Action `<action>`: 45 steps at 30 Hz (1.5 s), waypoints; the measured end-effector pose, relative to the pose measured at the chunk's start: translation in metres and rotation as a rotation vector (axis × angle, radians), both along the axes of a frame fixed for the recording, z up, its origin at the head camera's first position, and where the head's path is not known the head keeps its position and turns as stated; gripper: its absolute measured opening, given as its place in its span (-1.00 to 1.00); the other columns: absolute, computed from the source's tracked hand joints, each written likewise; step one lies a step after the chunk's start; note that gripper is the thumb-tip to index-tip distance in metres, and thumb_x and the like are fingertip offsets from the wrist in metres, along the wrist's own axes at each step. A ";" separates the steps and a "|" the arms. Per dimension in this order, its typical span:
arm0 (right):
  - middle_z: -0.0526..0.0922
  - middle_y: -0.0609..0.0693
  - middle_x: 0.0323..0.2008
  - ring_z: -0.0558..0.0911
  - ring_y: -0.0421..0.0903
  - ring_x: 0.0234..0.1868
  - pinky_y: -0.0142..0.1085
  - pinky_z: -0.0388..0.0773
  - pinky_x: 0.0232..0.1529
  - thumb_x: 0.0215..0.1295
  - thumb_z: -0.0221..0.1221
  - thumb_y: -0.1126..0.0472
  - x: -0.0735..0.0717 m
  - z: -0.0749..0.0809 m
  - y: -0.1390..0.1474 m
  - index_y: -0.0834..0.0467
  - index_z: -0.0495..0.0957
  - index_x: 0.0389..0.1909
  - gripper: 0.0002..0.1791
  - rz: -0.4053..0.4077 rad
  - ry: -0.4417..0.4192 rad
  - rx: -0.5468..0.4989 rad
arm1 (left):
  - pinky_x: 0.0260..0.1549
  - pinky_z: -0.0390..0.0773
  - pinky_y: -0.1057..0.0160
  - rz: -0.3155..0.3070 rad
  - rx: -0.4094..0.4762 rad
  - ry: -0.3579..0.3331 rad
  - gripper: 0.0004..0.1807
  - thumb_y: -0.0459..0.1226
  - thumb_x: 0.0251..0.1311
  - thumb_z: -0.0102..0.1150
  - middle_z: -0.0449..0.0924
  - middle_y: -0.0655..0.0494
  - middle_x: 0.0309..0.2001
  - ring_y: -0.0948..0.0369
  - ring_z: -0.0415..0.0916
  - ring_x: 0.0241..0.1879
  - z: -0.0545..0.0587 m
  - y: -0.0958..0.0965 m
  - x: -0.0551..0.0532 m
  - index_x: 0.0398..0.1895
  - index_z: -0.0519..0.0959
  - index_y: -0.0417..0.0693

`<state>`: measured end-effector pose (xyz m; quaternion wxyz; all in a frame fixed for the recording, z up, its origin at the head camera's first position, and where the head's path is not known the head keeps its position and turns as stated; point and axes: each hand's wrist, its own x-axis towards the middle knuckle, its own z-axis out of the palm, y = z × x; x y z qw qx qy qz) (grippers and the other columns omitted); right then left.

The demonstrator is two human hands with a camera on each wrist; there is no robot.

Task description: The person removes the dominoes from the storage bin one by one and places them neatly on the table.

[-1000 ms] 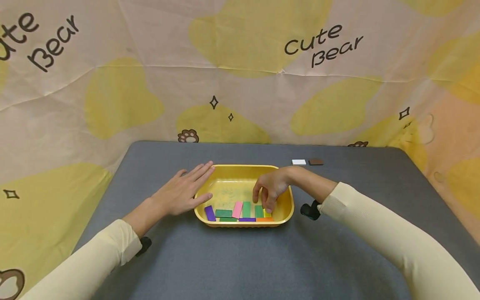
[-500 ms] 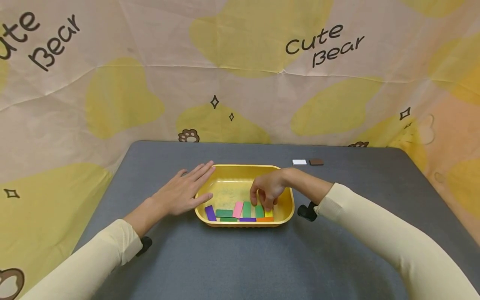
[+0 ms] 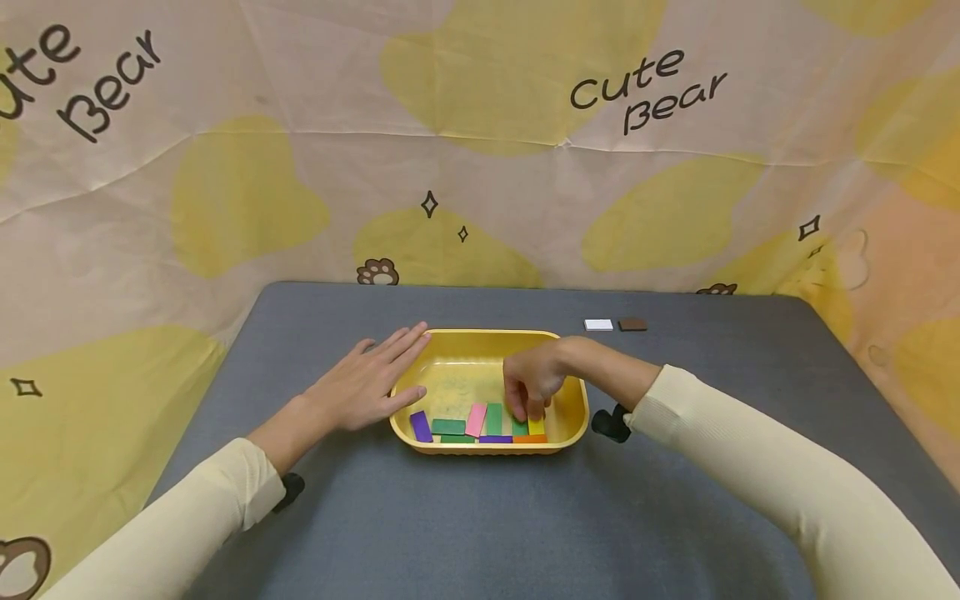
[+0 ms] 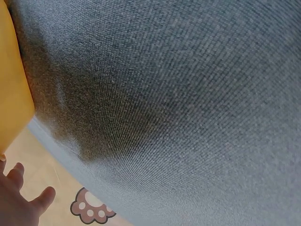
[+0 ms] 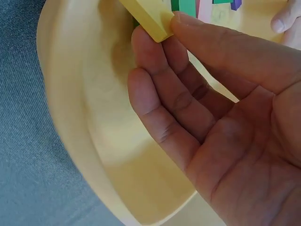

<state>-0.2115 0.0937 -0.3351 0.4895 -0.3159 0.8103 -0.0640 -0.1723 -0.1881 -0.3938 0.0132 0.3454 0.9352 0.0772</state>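
My right hand [image 3: 534,377] pinches the yellow block [image 3: 536,427] between thumb and fingertips, by the near right corner of the tray [image 3: 461,377]. My left hand [image 3: 363,386] lies over its left edge, fingers straight, thumb apart. A pink block [image 3: 476,419] stands near that tray's near edge.

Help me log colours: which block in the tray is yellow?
The yellow block pinched by the right hand, beside a green block; it's the only yellow one showing in the tray.
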 end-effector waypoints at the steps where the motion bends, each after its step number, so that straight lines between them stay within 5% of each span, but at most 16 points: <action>1: 0.60 -0.11 -0.43 0.46 -0.19 -0.42 -0.42 0.46 -0.35 0.21 0.30 0.44 0.000 0.001 0.000 0.19 0.72 -0.31 -0.88 0.005 0.001 -0.002 | 0.30 0.13 -0.32 0.000 0.002 0.000 -0.13 0.20 0.42 -0.14 -0.16 0.07 0.61 0.02 -0.05 0.54 0.000 0.000 0.000 0.61 -0.07 -0.04; 10: 0.67 -0.04 -0.37 0.49 -0.20 -0.37 -0.40 0.53 -0.27 0.19 0.30 0.45 -0.011 0.023 0.011 0.22 0.74 -0.26 -0.86 0.076 0.126 -0.102 | 0.30 0.13 -0.33 0.003 0.007 -0.003 -0.14 0.16 0.42 -0.09 -0.11 0.01 0.60 0.01 -0.05 0.54 0.002 0.002 0.000 0.60 -0.03 -0.09; 25: 0.74 0.04 -0.36 0.64 -0.11 -0.32 -0.32 0.60 -0.27 0.18 0.24 0.48 -0.037 0.055 0.062 0.29 0.74 -0.33 -0.87 -0.147 0.335 -0.412 | 0.30 0.15 -0.30 0.003 -0.010 -0.001 -0.13 0.21 0.42 -0.16 -0.16 0.06 0.61 0.03 -0.06 0.54 0.003 0.002 0.001 0.61 -0.05 -0.06; 32: 0.71 0.14 -0.38 0.63 -0.03 -0.36 -0.27 0.63 -0.21 0.17 0.21 0.54 -0.048 0.053 0.085 0.38 0.71 -0.36 -0.88 -0.227 0.435 -0.568 | 0.30 0.15 -0.31 0.010 -0.011 0.000 -0.13 0.18 0.42 -0.11 -0.13 0.04 0.60 0.03 -0.05 0.54 0.003 0.003 0.001 0.61 -0.06 -0.05; 38: 0.72 0.25 -0.28 0.67 0.12 -0.25 -0.11 0.65 -0.10 0.20 0.21 0.54 -0.055 0.042 0.104 0.43 0.71 -0.28 -0.87 -0.389 0.523 -0.582 | 0.28 0.18 -0.30 0.000 -0.003 0.014 -0.14 0.17 0.43 -0.09 -0.13 0.03 0.60 0.01 -0.03 0.53 0.003 0.003 0.002 0.60 -0.05 -0.07; 45: 0.73 0.26 -0.22 0.71 0.15 -0.18 -0.04 0.63 -0.04 0.21 0.24 0.53 -0.056 0.023 0.123 0.40 0.72 -0.27 -0.87 -0.476 0.592 -0.578 | 0.27 0.18 -0.32 -0.002 -0.002 0.016 -0.14 0.15 0.42 -0.07 -0.09 0.00 0.59 0.00 -0.02 0.53 0.003 0.004 0.002 0.60 -0.03 -0.09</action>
